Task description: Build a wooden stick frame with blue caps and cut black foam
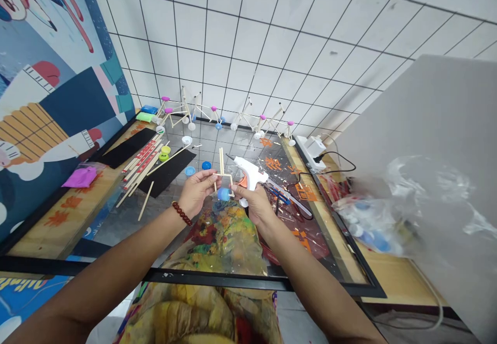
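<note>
Between my hands is a small frame of pale wooden sticks (223,175), with two sticks pointing up and a blue cap (224,194) at its lower end. My left hand (197,191), with a brown bead bracelet on the wrist, pinches the frame's left side. The fingers of my right hand (254,203) are closed on its right side, near a white cap (243,202). A white glue gun (250,172) lies just beyond my right hand, its nozzle pointing up and left.
Several stick models (186,111) with caps and pink clay stand along the tiled wall. Loose sticks (142,165) and black sheets (171,170) lie left. A power strip (310,152), its cable and plastic bags (368,225) are at right.
</note>
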`<state>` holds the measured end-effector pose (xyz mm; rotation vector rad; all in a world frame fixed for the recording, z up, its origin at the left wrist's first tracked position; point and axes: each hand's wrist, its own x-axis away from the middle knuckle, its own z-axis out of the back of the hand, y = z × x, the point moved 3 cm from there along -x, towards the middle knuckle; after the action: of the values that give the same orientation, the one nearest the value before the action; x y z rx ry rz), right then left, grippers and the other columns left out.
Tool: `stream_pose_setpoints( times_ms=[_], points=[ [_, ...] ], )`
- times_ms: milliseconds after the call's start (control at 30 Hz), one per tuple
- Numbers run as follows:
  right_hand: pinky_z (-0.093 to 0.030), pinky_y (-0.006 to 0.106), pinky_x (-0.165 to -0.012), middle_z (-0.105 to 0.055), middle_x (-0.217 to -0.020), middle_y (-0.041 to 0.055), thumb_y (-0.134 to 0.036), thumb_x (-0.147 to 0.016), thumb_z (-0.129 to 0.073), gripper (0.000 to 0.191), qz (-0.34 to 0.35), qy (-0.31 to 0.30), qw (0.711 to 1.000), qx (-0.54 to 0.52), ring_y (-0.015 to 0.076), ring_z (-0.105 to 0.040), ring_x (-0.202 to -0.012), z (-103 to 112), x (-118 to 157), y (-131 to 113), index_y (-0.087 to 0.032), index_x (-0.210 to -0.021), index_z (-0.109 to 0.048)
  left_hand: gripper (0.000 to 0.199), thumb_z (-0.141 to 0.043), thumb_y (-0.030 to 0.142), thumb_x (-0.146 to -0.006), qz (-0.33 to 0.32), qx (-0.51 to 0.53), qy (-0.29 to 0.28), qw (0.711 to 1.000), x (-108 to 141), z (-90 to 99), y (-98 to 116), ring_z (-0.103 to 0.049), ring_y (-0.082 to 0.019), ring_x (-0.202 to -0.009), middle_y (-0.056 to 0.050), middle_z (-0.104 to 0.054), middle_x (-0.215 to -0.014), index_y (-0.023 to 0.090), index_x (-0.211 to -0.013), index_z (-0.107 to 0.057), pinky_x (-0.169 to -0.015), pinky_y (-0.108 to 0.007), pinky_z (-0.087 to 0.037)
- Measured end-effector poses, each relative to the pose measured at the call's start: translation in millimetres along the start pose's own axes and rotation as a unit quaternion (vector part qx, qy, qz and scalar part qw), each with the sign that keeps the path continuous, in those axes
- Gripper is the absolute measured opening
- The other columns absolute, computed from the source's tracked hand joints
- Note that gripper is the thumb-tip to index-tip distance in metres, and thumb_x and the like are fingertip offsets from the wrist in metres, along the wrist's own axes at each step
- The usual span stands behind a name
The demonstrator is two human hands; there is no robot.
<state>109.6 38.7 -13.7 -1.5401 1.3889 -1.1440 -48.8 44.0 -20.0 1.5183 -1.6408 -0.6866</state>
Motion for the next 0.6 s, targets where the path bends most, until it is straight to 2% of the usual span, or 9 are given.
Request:
stream_pose_setpoints(
  times_ms=[67, 133, 233, 367, 467, 600],
  points=[
    [-0.038, 0.023, -0.046, -0.062, -0.059, -0.0019, -0.027, -0.049, -0.085, 0.032, 0.012, 0.012, 1.0, 0.003, 0.0089, -0.047, -0.047, 0.2, 0.4, -1.8, -0.015, -0.069, -0.064, 0.039, -0.084, 0.021, -0.057, -0.051, -0.028, 0.029, 0.998, 3.1, -0.1, 1.8, -0.065, -0.015, -0.083, -0.005, -0.068, -0.094, 0.016, -0.091, -0.066, -0.079, -0.03, -0.051],
    [-0.039, 0.024, -0.047, -0.063, -0.061, -0.0013, -0.028, -0.049, -0.085, 0.033, 0.031, 0.029, 0.999, 0.006, 0.0096, -0.048, -0.048, 0.7, 0.4, -3.6, -0.016, -0.07, -0.062, 0.033, -0.084, 0.021, -0.058, -0.112, -0.093, 0.056, 0.988, 8.4, -0.9, 4.3, -0.062, -0.014, -0.082, -0.003, -0.067, -0.089, 0.017, -0.086, -0.066, -0.079, -0.028, -0.049],
    [-0.042, 0.025, -0.05, -0.064, -0.063, -0.0009, -0.028, -0.05, -0.084, 0.033, 0.059, 0.049, 0.997, 0.008, 0.0105, -0.05, -0.05, 0.4, 0.1, -4.0, -0.016, -0.071, -0.062, 0.021, -0.08, 0.027, -0.063, -0.16, -0.19, 0.037, 0.968, 14.8, -7.0, 3.9, -0.059, -0.014, -0.075, -0.002, -0.066, -0.079, 0.016, -0.077, -0.069, -0.075, -0.026, -0.047],
    [-0.045, 0.027, -0.057, -0.066, -0.066, -0.0005, -0.028, -0.051, -0.084, 0.032, 0.082, 0.058, 0.995, -0.002, 0.0123, -0.054, -0.055, -2.2, -0.4, -0.6, -0.016, -0.073, -0.062, 0.022, -0.079, 0.031, -0.065, -0.146, -0.217, 0.007, 0.965, 11.7, -16.8, -7.1, -0.06, -0.015, -0.073, -0.005, -0.07, -0.083, 0.017, -0.081, -0.075, -0.072, -0.027, -0.047],
    [-0.047, 0.028, -0.061, -0.066, -0.067, -0.001, -0.028, -0.054, -0.083, 0.031, 0.099, 0.067, 0.993, -0.001, 0.0134, -0.056, -0.058, -4.2, -0.4, 1.0, -0.017, -0.074, -0.063, 0.021, -0.08, 0.031, -0.064, -0.127, -0.185, -0.003, 0.975, 5.7, -22.6, -14.4, -0.06, -0.015, -0.074, -0.005, -0.071, -0.083, 0.017, -0.08, -0.076, -0.073, -0.028, -0.047],
    [-0.049, 0.031, -0.071, -0.069, -0.076, 0.0003, -0.028, -0.056, -0.083, 0.033, 0.127, 0.053, 0.99, 0.01, 0.0159, -0.061, -0.068, -9.2, 0.1, 3.1, -0.017, -0.08, -0.064, 0.018, -0.081, 0.029, -0.061, -0.118, -0.132, -0.004, 0.984, 5.3, -28.1, -13.1, -0.059, -0.014, -0.074, -0.003, -0.07, -0.078, 0.017, -0.073, -0.075, -0.074, -0.027, -0.047]
  ],
)
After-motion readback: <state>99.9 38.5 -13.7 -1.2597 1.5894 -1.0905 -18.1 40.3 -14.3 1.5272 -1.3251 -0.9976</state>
